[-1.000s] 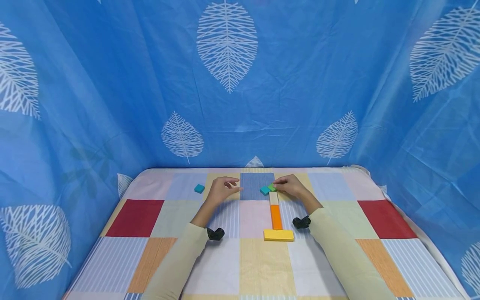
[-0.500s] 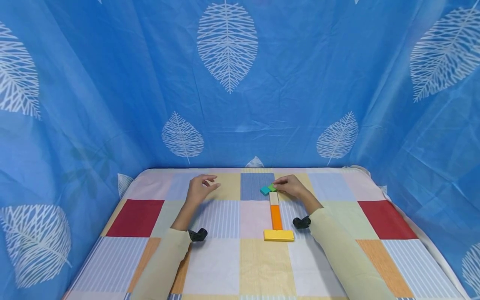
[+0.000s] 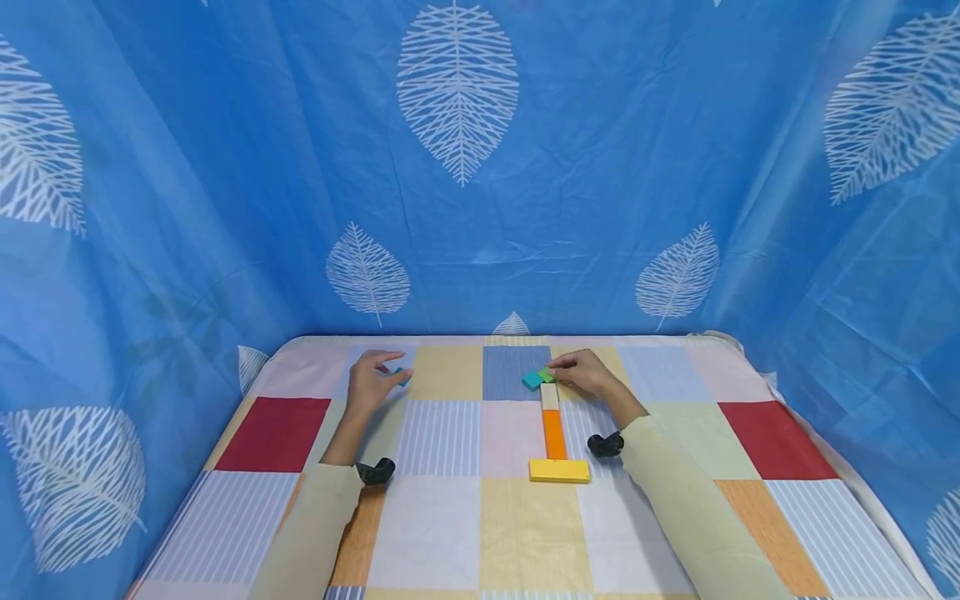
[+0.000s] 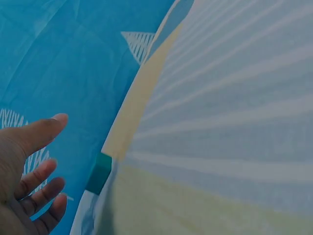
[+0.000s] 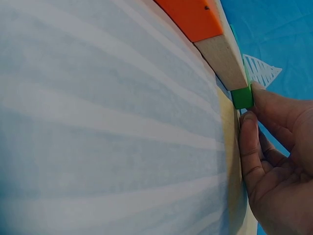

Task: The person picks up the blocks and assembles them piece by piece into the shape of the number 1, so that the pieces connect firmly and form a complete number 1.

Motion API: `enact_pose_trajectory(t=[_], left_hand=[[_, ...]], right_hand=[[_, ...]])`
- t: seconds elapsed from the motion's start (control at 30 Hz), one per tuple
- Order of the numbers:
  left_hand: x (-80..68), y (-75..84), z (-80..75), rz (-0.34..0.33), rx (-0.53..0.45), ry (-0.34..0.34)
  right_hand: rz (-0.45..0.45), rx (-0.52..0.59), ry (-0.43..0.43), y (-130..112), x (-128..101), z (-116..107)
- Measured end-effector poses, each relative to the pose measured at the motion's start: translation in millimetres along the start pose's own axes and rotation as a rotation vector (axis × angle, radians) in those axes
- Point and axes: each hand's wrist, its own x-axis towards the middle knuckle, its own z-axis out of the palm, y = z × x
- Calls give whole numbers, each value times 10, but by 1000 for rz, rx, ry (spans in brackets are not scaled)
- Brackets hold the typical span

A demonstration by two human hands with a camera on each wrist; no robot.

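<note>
My left hand hovers at the back left with thumb and fingers spread apart. A small teal block lies on the cloth just beyond its fingertips, partly hidden by them in the head view. At the back centre, thumb and finger of my right hand pinch the end of a small green block. Another teal block adjoins the green one on its left. Toward me, a plain wood block, an orange block and a crosswise yellow block form a line.
A patchwork cloth covers the table. Blue curtains with white leaf prints enclose the back and both sides. Each wrist carries a small black camera.
My left hand has moved left, away from the row of blocks, and is now over the lone teal block. The right hand has stayed at the green block.
</note>
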Motion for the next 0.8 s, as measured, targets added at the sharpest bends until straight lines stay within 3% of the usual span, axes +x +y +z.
enact_pose_trajectory(t=[0.63, 0.8], left_hand=[[-87, -224, 28, -200, -31, -35], [-95, -275, 25, -209, -35, -32]], right_hand=[[-22, -4, -4, 15, -1, -6], [-30, 9, -4, 14, -18, -15]])
